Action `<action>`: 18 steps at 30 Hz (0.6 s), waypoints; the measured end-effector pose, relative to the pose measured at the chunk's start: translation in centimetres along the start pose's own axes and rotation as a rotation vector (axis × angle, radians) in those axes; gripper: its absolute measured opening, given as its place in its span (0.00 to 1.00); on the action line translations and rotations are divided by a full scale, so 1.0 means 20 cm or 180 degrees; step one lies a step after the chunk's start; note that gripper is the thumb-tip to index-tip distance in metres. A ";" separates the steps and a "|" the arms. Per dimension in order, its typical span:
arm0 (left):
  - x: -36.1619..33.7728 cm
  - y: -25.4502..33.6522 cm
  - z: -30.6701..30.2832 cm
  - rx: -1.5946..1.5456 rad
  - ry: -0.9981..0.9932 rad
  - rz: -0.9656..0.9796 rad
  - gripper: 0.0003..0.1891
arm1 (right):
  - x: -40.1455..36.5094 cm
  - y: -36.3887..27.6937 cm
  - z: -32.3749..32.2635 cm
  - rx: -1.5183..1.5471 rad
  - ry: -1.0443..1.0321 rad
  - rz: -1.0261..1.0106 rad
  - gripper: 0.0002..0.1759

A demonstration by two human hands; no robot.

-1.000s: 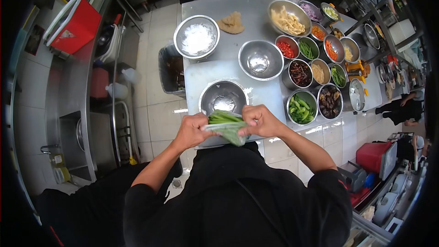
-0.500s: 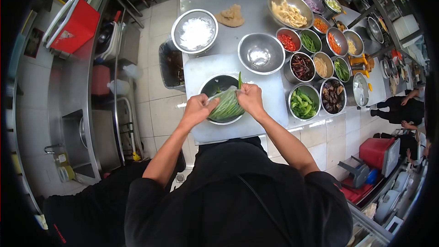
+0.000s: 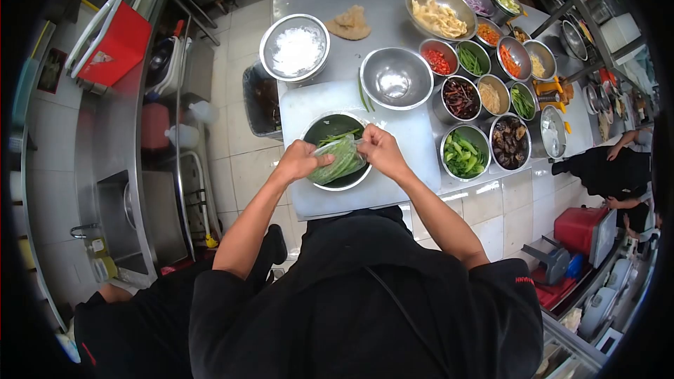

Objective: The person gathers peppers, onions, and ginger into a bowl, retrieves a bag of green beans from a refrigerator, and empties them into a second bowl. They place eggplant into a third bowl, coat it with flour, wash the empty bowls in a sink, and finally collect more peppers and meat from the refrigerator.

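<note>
Over a round metal bowl (image 3: 335, 119) on the white cutting board (image 3: 407, 161), I hold a clear plastic bag (image 3: 342, 159) packed with green vegetable pieces. My left hand (image 3: 300, 161) grips the bag's left side, thumb across the plastic. The fingers of my right hand (image 3: 380, 147) pinch its upper right edge. Some green pieces (image 3: 340, 137) show at the bag's top, against the dark inside of the bowl. A long green stalk (image 3: 363, 95) lies on the board beside an empty metal bowl (image 3: 397, 78).
A bowl of white stuff (image 3: 295, 48) stands at the table's left, near a tan loofah-like piece (image 3: 349, 23). Several containers of cut ingredients, including leafy greens (image 3: 465, 153), crowd the right side. A bin (image 3: 262, 102) stands left of the table. People in dark clothes (image 3: 605, 172) are at right.
The bag has tilted, and green pieces now show at its top over the bowl. The long stalk, earlier upright by my right hand, now lies on the board by the empty bowl.
</note>
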State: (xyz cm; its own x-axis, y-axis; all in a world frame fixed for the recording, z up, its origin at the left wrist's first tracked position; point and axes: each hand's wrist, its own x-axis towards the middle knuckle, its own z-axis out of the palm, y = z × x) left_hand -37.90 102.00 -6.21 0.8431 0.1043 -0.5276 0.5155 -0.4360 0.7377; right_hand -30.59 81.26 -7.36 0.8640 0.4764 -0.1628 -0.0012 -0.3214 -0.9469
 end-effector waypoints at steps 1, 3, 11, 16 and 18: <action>0.01 -0.02 0.01 -0.0211 -0.0015 0.0101 0.20 | 0.00 -0.01 -0.03 0.0817 -0.0364 0.0451 0.08; 0.05 -0.04 0.03 -0.0421 -0.0022 0.0212 0.21 | 0.01 -0.03 -0.05 0.1629 -0.0729 0.0891 0.11; 0.00 0.15 0.04 0.1264 0.0617 -0.0193 0.25 | 0.08 -0.09 -0.05 -0.0124 -0.0871 0.1280 0.27; -0.02 0.13 0.00 0.0638 0.0626 -0.0100 0.22 | 0.10 -0.04 0.01 -0.0997 -0.0001 0.0807 0.19; -0.02 0.10 -0.04 -0.0034 0.0507 0.0459 0.16 | 0.10 -0.04 0.06 -0.1176 0.0404 0.0553 0.13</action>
State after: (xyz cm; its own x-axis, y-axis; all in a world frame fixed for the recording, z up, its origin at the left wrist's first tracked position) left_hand -37.13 101.77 -4.21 0.9213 0.1820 -0.3436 0.3887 -0.4471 0.8056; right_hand -29.48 83.39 -7.16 0.9220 0.2923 -0.2539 0.0084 -0.6707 -0.7417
